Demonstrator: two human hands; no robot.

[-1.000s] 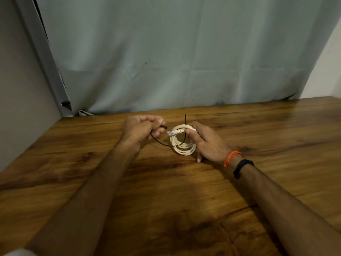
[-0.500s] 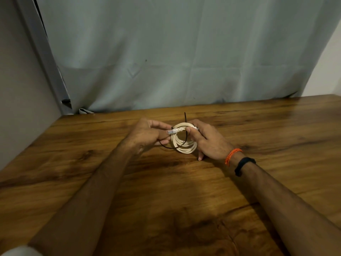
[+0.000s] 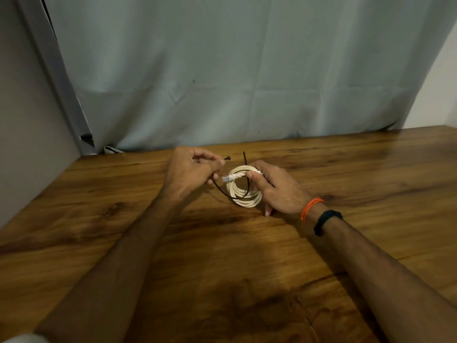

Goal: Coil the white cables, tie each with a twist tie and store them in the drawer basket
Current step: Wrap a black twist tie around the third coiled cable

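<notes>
The right hand point(image 3: 277, 188) pinches the top of the coil point(image 3: 243, 191), thumb and forefinger closed over the white strands where the plug point(image 3: 227, 178) pokes out to the left. The coil stands tilted on the table point(image 3: 247, 268), its lower loops resting on the wood, and the little finger of that hand touches the table just beside it. The left hand point(image 3: 190, 172) is curled round one end of the black tie point(image 3: 230, 196); the tie's small head juts out past the fingertips, just left of the coil. From that fist the tie dips down toward the table, sweeps under the near edge of the coil, then climbs up through its middle, its free tip standing up above the coil between the two hands. The hands are close together, the plug in the gap between them. An orange thread point(image 3: 311, 207) and a black band point(image 3: 327, 220) circle the right wrist. Behind the table hangs a pale curtain point(image 3: 222, 70), its hem meeting the far edge of the wood
</notes>
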